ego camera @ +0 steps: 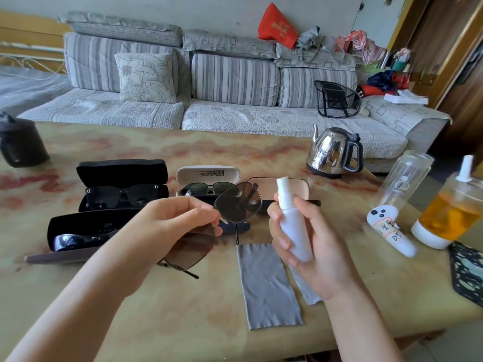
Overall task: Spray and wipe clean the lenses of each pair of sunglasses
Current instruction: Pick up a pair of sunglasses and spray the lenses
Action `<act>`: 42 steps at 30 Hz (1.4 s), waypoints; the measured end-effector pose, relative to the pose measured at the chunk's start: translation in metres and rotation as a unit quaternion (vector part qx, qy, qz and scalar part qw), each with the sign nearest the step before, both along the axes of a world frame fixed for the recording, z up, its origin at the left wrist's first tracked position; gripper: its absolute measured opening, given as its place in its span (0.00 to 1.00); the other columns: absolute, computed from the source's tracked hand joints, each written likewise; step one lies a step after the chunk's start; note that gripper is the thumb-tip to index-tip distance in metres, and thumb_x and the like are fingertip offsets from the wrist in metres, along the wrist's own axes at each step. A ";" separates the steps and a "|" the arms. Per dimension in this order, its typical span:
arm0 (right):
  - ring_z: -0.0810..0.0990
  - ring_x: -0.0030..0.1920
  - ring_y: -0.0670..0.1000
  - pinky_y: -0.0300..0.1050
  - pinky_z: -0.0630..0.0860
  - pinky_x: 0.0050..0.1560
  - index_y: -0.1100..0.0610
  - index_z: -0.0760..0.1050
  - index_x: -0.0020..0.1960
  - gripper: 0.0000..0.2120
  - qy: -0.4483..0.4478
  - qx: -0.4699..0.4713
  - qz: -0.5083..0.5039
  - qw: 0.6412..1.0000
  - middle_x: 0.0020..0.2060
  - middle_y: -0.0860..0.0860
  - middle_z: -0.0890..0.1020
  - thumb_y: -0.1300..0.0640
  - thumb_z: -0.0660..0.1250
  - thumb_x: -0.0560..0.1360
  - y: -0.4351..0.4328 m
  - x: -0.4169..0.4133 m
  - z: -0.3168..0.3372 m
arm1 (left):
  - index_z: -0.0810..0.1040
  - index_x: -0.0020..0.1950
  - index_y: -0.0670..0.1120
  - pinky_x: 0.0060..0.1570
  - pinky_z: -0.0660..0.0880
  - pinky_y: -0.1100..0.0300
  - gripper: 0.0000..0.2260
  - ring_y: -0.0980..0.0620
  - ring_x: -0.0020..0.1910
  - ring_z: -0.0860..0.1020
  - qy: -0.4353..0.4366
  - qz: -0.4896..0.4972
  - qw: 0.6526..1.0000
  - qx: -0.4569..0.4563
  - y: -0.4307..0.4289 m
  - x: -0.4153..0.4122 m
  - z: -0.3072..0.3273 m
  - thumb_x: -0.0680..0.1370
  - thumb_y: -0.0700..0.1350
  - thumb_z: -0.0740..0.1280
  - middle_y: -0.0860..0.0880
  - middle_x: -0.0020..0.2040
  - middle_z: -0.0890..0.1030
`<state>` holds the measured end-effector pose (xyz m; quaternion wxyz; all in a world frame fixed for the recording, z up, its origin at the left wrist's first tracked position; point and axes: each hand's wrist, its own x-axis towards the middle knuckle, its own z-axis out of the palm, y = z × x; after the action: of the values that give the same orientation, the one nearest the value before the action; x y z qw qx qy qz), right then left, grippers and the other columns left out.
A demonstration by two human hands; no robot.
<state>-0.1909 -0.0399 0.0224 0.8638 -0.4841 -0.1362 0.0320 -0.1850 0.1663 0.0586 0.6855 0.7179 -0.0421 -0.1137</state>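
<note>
Left hand [167, 226] pinches sunglasses [237, 207] near bridge; right hand [313, 246] grips spray bottle [292, 220] at their 3 o'clock. Frame probably light, bendy: hold rim, not lens.

Living room with sofa and low table, in soft, even light.
A grey striped sofa [235, 82] stands against a pale wall [209, 11], with a floral cushion [146, 77] towards its left end. A marbled beige table [183, 309] lies just before it, and a wooden door [449, 53] stands at the right edge.
</note>
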 end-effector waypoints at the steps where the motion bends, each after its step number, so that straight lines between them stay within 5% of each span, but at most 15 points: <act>1: 0.67 0.24 0.44 0.35 0.64 0.20 0.58 0.71 0.47 0.08 0.007 -0.045 -0.033 0.998 0.34 0.51 0.73 0.53 0.62 0.76 0.001 0.000 -0.001 | 0.82 0.34 0.49 0.28 0.73 0.70 0.07 0.54 0.35 0.82 -0.001 0.000 1.000 0.003 0.000 0.000 0.000 0.70 0.48 0.69 0.45 0.41 0.86; 4: 0.65 0.24 0.48 0.38 0.63 0.24 0.54 0.73 0.40 0.07 0.014 -0.191 -0.170 0.967 0.27 0.51 0.69 0.53 0.69 0.73 0.002 0.001 -0.004 | 0.81 0.36 0.46 0.27 0.72 0.70 0.07 0.56 0.33 0.81 -0.003 0.008 1.000 0.004 0.001 0.003 -0.001 0.73 0.46 0.69 0.44 0.41 0.86; 7: 0.66 0.24 0.50 0.43 0.66 0.26 0.57 0.75 0.46 0.05 -0.008 -0.283 -0.280 0.917 0.25 0.49 0.69 0.55 0.68 0.77 0.001 0.004 -0.009 | 0.80 0.38 0.44 0.23 0.69 0.70 0.07 0.56 0.31 0.80 -0.004 0.015 1.000 -0.001 0.001 0.003 0.000 0.74 0.45 0.68 0.44 0.40 0.86; 10: 0.68 0.25 0.50 0.46 0.68 0.28 0.54 0.66 0.54 0.14 -0.001 -0.324 -0.300 0.897 0.34 0.50 0.72 0.55 0.69 0.75 0.001 0.007 -0.014 | 0.80 0.38 0.44 0.23 0.69 0.70 0.06 0.54 0.35 0.81 -0.009 0.012 1.000 0.000 0.002 0.003 -0.001 0.72 0.46 0.69 0.45 0.39 0.86; 13: 0.70 0.29 0.52 0.50 0.71 0.33 0.54 0.64 0.52 0.15 0.007 -0.359 -0.296 0.885 0.36 0.53 0.74 0.59 0.69 0.74 0.000 0.007 -0.016 | 0.81 0.37 0.46 0.26 0.71 0.70 0.07 0.54 0.35 0.81 -0.016 0.005 1.000 0.002 0.001 0.004 -0.002 0.69 0.49 0.69 0.45 0.40 0.86; 16: 0.73 0.27 0.51 0.50 0.73 0.34 0.55 0.69 0.48 0.10 -0.025 -0.354 -0.318 0.879 0.31 0.47 0.77 0.58 0.71 0.74 -0.001 0.005 -0.015 | 0.82 0.35 0.49 0.33 0.77 0.67 0.07 0.54 0.37 0.82 -0.021 -0.012 1.000 0.012 0.002 0.006 -0.004 0.63 0.52 0.73 0.45 0.42 0.86; 20: 0.77 0.38 0.48 0.43 0.73 0.40 0.50 0.77 0.47 0.04 -0.077 -0.364 -0.321 0.871 0.37 0.46 0.81 0.53 0.72 0.74 -0.006 0.003 -0.012 | 0.83 0.35 0.50 0.54 0.78 0.49 0.05 0.51 0.41 0.83 -0.022 -0.019 0.999 0.017 0.003 0.008 -0.006 0.65 0.51 0.72 0.45 0.42 0.86; 23: 0.79 0.43 0.50 0.41 0.73 0.47 0.47 0.77 0.50 0.06 -0.075 -0.352 -0.282 0.889 0.41 0.49 0.81 0.47 0.64 0.76 -0.006 0.002 -0.011 | 0.83 0.34 0.51 0.44 0.79 0.58 0.06 0.52 0.39 0.83 -0.025 -0.020 0.999 0.020 0.000 0.006 -0.006 0.62 0.50 0.77 0.45 0.42 0.86; 26: 0.81 0.37 0.51 0.40 0.76 0.43 0.50 0.75 0.56 0.13 -0.029 -0.225 -0.223 0.948 0.38 0.46 0.81 0.48 0.58 0.76 -0.002 0.000 -0.008 | 0.82 0.35 0.49 0.30 0.75 0.68 0.06 0.54 0.35 0.82 -0.020 -0.008 1.000 0.014 -0.001 0.007 -0.006 0.68 0.50 0.70 0.45 0.42 0.86; 29: 0.73 0.28 0.52 0.44 0.73 0.28 0.48 0.70 0.68 0.21 -0.012 -0.073 -0.124 0.989 0.36 0.54 0.78 0.54 0.58 0.76 0.001 -0.003 0.001 | 0.82 0.35 0.49 0.33 0.77 0.67 0.06 0.54 0.36 0.82 -0.018 -0.008 1.000 0.013 -0.002 0.007 -0.007 0.71 0.48 0.70 0.45 0.42 0.86; 31: 0.68 0.25 0.49 0.37 0.67 0.22 0.43 0.68 0.70 0.24 -0.003 -0.021 -0.069 0.997 0.35 0.54 0.74 0.55 0.56 0.75 0.002 -0.005 0.006 | 0.83 0.34 0.50 0.36 0.78 0.65 0.07 0.52 0.38 0.83 -0.017 -0.011 1.000 0.006 -0.002 0.007 -0.008 0.71 0.48 0.69 0.45 0.42 0.86; 34: 0.65 0.23 0.45 0.32 0.62 0.18 0.41 0.69 0.70 0.24 -0.004 0.027 -0.005 1.000 0.34 0.51 0.71 0.56 0.55 0.76 -0.002 -0.007 0.010 | 0.83 0.34 0.49 0.50 0.81 0.52 0.06 0.44 0.45 0.84 -0.013 -0.018 1.000 -0.008 -0.003 0.006 -0.009 0.68 0.50 0.69 0.45 0.40 0.86; 38: 0.65 0.21 0.43 0.31 0.61 0.17 0.45 0.71 0.66 0.20 -0.023 0.026 0.031 0.999 0.34 0.51 0.70 0.58 0.55 0.77 -0.007 -0.009 0.010 | 0.83 0.34 0.46 0.50 0.81 0.48 0.08 0.43 0.46 0.84 -0.002 -0.020 0.999 -0.032 -0.004 0.005 -0.009 0.65 0.50 0.69 0.44 0.40 0.85; 42: 0.63 0.19 0.46 0.33 0.61 0.20 0.46 0.73 0.62 0.20 -0.056 -0.114 -0.065 0.990 0.31 0.51 0.71 0.60 0.60 0.72 -0.005 -0.012 0.012 | 0.84 0.35 0.42 0.42 0.83 0.52 0.10 0.47 0.41 0.84 0.030 -0.019 0.996 -0.084 -0.006 0.005 -0.010 0.69 0.47 0.67 0.42 0.40 0.85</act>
<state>-0.2033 -0.0452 0.0347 0.7939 -0.5886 -0.1484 -0.0362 -0.1799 0.1604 0.0488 0.7424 0.6527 -0.0449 -0.1442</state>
